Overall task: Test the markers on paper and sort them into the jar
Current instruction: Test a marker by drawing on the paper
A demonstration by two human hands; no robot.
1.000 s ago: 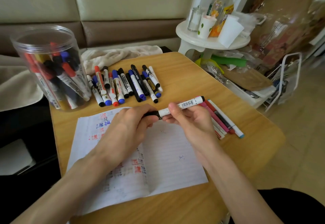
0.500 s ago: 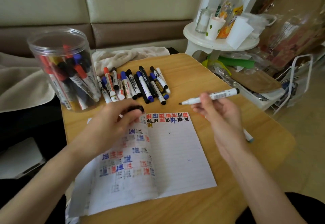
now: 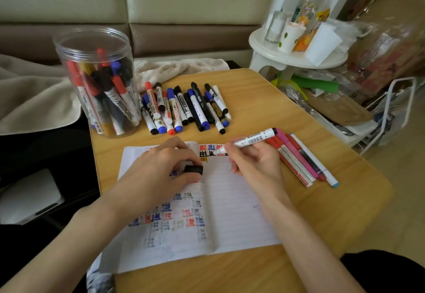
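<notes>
Clamped in the curled fingers and thumb of the right hand (image 3: 255, 166): a white plastic whiteboard marker with a black end (image 3: 249, 140), uncapped and tilted. Tip down at the top edge of the open lined paper notebook (image 3: 241, 200), right beside a row of red, blue and black test marks (whether actually touching the page, cannot tell).

Pinched in the fingertips of the left hand (image 3: 158, 173): a small black plastic cap (image 3: 193, 169), held low over the left page near the fold.

Behind the notebook on the light wooden table (image 3: 264, 99), a row of capped red, blue and black markers (image 3: 184, 108), lying side by side and touching. Just left of that row, at the table's far left corner, a tall clear plastic jar (image 3: 96, 81), upright, open at the top, packed with leaning markers.

To the right of the right hand, a small bundle of pink and red markers (image 3: 299, 157), flat on the table, just beside the notebook's edge.
</notes>
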